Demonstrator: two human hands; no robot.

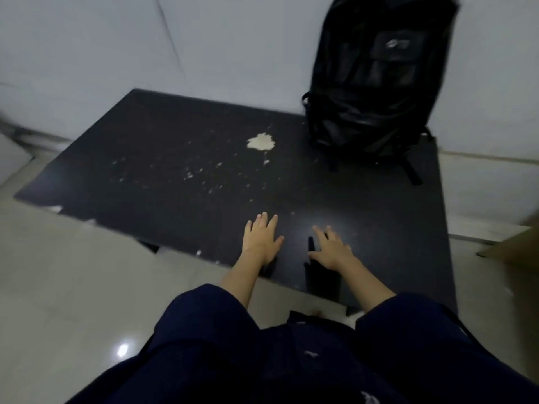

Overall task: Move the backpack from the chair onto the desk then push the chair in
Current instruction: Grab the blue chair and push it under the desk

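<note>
A black backpack [376, 74] stands upright at the far right corner of the dark desk [175, 170], leaning against the white wall. Its straps trail onto the desktop. My left hand [262, 239] and my right hand [331, 249] lie flat near the desk's front edge, fingers spread, holding nothing. Both are well short of the backpack. Between my hands and under the front edge, dark upright shapes [320, 282] show, possibly the chair's back; I cannot tell for sure.
The desktop has a chipped pale patch [261, 142] and scattered flecks near its middle. Pale tiled floor [73, 287] lies to the left. A brown wooden edge [516, 243] juts in at the right. White walls stand behind the desk.
</note>
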